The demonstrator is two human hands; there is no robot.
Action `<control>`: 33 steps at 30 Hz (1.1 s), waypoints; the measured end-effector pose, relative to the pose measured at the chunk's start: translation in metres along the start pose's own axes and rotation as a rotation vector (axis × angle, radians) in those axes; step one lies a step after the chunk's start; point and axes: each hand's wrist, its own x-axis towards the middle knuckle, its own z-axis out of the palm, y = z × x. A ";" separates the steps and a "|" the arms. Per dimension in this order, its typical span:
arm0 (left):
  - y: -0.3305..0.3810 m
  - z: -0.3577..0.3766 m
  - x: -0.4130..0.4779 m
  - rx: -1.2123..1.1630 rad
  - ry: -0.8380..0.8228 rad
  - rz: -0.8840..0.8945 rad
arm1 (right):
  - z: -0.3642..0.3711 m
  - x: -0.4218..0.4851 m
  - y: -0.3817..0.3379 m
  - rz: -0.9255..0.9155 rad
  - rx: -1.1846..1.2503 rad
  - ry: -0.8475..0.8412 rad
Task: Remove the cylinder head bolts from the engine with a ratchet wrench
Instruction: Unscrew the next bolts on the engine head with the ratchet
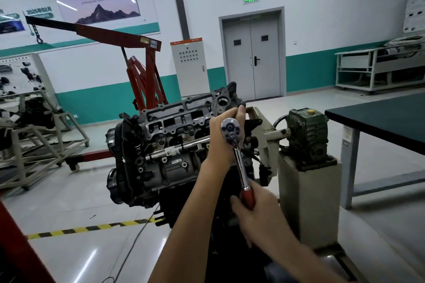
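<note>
Ratchet wrench [239,158] sits between our 2 hands, over the near right end of the engine [165,145], its chrome head up beside the cylinder head [184,112] and its shaft slanting down toward us. Our left hand [220,140] is curled around the head end of the wrench, fingers bent over its top. It hides what lies under the tool, so we cannot tell whether the wrench is seated on anything. Our right hand [257,211] is clamped around the red grip at the lower end. The engine is mounted tilted on a beige stand [308,190] with a green gearbox [305,131] on top. Behind the engine stands a red hoist [142,76]. A dark-topped table [379,115] is at far right, and yellow-black tape [92,228] crosses the floor.
</note>
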 end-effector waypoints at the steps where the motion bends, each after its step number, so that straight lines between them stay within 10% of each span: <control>1: 0.001 0.003 0.000 0.011 0.025 0.006 | 0.011 -0.002 -0.001 0.045 0.100 0.000; 14: 0.001 0.002 0.017 0.118 -0.260 0.046 | -0.135 0.062 -0.033 -0.277 -0.697 -0.188; 25: 0.002 0.021 0.009 -0.017 0.080 0.044 | 0.000 -0.001 -0.007 0.137 0.265 -0.125; 33: 0.002 0.001 0.022 0.175 -0.324 0.026 | -0.127 0.051 -0.024 -0.220 -0.699 -0.102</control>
